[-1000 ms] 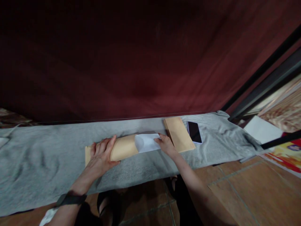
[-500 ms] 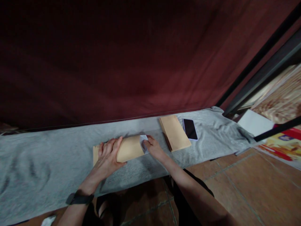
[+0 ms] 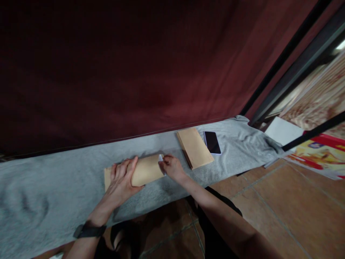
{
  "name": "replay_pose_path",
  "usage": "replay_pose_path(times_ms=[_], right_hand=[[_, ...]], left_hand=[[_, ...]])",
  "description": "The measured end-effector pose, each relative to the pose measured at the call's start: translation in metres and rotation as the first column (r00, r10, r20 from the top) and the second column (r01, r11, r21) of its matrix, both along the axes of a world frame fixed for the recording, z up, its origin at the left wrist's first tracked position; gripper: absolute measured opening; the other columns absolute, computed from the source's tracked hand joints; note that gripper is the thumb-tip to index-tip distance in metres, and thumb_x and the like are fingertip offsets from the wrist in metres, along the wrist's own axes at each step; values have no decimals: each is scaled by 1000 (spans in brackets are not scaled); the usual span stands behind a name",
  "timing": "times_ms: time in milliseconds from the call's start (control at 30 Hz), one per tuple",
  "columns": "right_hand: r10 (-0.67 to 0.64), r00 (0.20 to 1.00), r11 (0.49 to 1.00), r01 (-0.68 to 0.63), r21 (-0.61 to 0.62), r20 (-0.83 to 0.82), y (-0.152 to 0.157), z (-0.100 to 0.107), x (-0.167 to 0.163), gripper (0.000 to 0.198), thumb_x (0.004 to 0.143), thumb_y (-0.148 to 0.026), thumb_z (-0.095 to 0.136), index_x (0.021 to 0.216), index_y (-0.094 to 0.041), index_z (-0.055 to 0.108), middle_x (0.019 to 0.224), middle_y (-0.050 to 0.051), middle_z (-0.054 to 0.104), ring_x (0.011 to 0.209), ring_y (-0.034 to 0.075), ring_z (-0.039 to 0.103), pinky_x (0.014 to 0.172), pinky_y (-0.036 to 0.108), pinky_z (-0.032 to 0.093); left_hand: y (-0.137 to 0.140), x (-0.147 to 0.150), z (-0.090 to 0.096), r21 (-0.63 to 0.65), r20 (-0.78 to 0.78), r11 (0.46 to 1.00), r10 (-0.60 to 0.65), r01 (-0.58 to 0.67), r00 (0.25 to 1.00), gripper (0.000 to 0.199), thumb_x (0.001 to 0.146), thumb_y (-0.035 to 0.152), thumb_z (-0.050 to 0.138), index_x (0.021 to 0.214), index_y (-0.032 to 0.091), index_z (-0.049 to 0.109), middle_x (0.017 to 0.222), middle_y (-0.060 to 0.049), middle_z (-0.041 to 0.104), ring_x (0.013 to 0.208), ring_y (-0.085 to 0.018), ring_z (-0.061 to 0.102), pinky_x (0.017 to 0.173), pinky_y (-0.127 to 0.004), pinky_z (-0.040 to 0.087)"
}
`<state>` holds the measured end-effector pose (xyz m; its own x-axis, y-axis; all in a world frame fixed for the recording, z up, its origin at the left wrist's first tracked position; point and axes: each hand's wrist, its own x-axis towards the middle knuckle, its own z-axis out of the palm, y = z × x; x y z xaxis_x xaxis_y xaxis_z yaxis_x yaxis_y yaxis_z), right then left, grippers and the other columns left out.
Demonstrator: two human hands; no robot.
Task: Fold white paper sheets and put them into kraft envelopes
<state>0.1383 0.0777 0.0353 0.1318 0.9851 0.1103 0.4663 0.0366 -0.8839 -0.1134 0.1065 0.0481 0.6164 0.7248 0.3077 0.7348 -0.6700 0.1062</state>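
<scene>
A tan paper envelope (image 3: 147, 169) lies lengthwise on the grey cloth, slightly bowed. My left hand (image 3: 122, 176) is laid across its left half, fingers over the far side and thumb along the near edge, gripping it. A small piece of white paper (image 3: 161, 158) shows at the envelope's right end. There my right hand (image 3: 172, 167) has its fingers curled in a pinch on that white piece; the fingertips are partly hidden. To the right lies a stack of similar tan envelopes (image 3: 195, 147), and beside it a dark-screened phone (image 3: 212, 142).
The grey cloth (image 3: 72, 169) covers a long narrow surface against a dark red curtain (image 3: 134, 72). Black bars (image 3: 285, 57) stand at the right. Beyond them are a white box-like object (image 3: 284, 131) and a colourful printed package (image 3: 318, 154) near the tiled floor (image 3: 272, 201).
Less of the white paper shows at the envelope's right end. My right hand's fingers have curled in more. My left hand keeps its place on the envelope; the view has shifted slightly.
</scene>
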Motion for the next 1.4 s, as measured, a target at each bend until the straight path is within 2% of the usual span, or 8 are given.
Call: replay_pose_path(times_ms=[333, 867, 967, 1067, 1133, 1233, 1300, 1400], right_hand=[[-35, 996, 999, 33, 38, 76, 2, -7, -8, 15, 86, -14, 67, 73, -21, 70, 88, 3, 65, 75, 15, 61, 70, 24, 46], [-158, 974, 984, 170, 58, -163, 0, 3, -15, 10, 81, -13, 60, 85, -23, 59, 76, -4, 59, 69, 14, 56, 67, 23, 43], [-150, 962, 984, 169, 64, -229, -1, 1, -17, 24, 80, -14, 59, 102, -24, 58, 74, -7, 55, 66, 14, 54, 65, 23, 43], [-169, 946, 981, 189, 46, -277, 0, -1, -17, 54, 80, -15, 61, 131, -25, 49, 78, -6, 56, 67, 14, 56, 64, 24, 44], [-184, 942, 979, 200, 27, -282, 2, -2, -17, 61, 79, -16, 64, 137, -24, 47, 82, -5, 58, 69, 14, 57, 65, 24, 46], [-169, 951, 984, 176, 5, -261, 8, -5, -14, 29, 77, -17, 67, 106, -22, 67, 82, -2, 61, 72, 15, 57, 65, 24, 46], [-164, 934, 986, 154, -58, -317, 12, -7, -13, 4, 76, -20, 68, 79, -21, 67, 76, -2, 61, 68, 14, 56, 61, 23, 45], [-220, 787, 973, 132, -192, -576, 15, -9, -11, 6, 75, -22, 68, 71, -20, 64, 64, -4, 58, 57, 13, 53, 53, 22, 43]], left_hand=[[3, 4, -5, 16, 2, 1000, -13, 13, 1000, 104, 77, 48, 69, 160, 22, 12, 142, -20, 48, 134, -39, 44, 118, -60, 17], [3, 7, -2, 51, 26, 999, -5, 3, 1000, 101, 80, 54, 64, 160, 21, 12, 141, -20, 47, 133, -39, 43, 117, -60, 19], [3, 7, -2, 48, 29, 999, -4, 3, 1000, 100, 80, 54, 63, 160, 21, 12, 141, -19, 47, 134, -39, 43, 118, -60, 17], [3, 6, -3, 40, 29, 999, -5, 4, 1000, 101, 79, 54, 63, 160, 20, 12, 142, -20, 46, 136, -40, 41, 118, -60, 18], [4, 5, -3, 32, 33, 999, -2, 1, 999, 102, 79, 55, 63, 160, 20, 12, 144, -21, 45, 137, -40, 40, 118, -60, 17], [4, 5, -4, 23, 41, 1000, -7, 6, 999, 103, 79, 55, 64, 160, 21, 11, 148, -21, 43, 141, -40, 37, 119, -61, 15], [3, 6, -3, 21, 39, 1000, -11, 10, 999, 102, 80, 56, 64, 160, 22, 12, 154, -21, 38, 145, -41, 32, 120, -61, 13], [0, 9, 3, 30, 56, 999, 34, -36, 998, 99, 82, 58, 63, 160, 22, 13, 164, -19, 23, 151, -44, 20, 120, -65, 8]])
